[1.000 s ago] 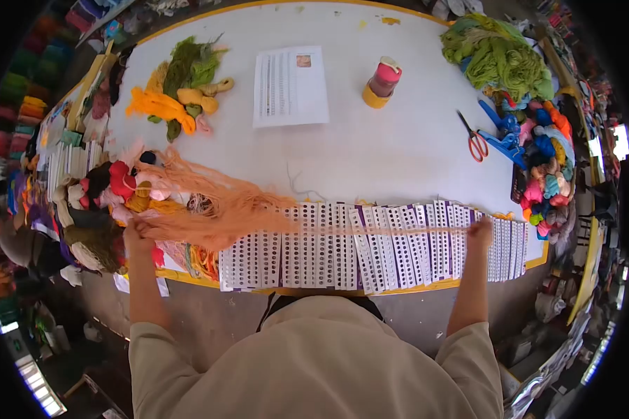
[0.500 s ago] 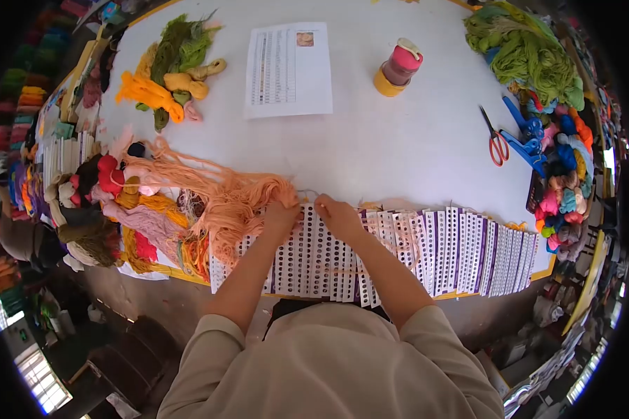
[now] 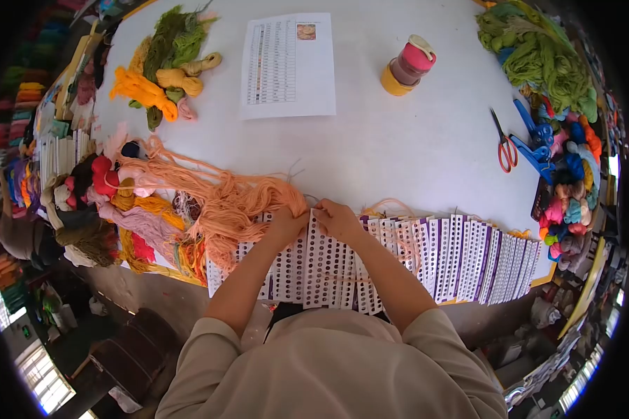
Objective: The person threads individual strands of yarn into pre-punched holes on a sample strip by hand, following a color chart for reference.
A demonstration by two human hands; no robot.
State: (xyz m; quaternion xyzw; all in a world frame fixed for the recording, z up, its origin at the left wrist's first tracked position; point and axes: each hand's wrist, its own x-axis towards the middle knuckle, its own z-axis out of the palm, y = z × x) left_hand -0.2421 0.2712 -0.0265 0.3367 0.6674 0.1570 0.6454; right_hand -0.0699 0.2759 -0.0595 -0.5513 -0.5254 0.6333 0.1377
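Observation:
My left hand (image 3: 287, 228) is closed beside the end of a loose peach yarn skein (image 3: 237, 199), over the row of white perforated cards (image 3: 328, 276). Close to it, my right hand (image 3: 337, 222) pinches at the top edge of a card. What lies between the fingers of either hand is too small to tell. A thin greyish loop shows just above the fingertips. Peach strands also hang across the cards to the right of my right hand.
Mixed yarn skeins (image 3: 143, 227) lie at left. Green and orange skeins (image 3: 164, 77), a printed sheet (image 3: 288, 66) and a stacked pink, brown and yellow container (image 3: 408, 66) sit farther back. Scissors (image 3: 504, 143), blue clamps (image 3: 534, 140) and green yarn (image 3: 548, 59) are at right.
My hands have come closer together at the card tops, the left shifting right. The peach skein's end has moved slightly right. The view has shifted a little.

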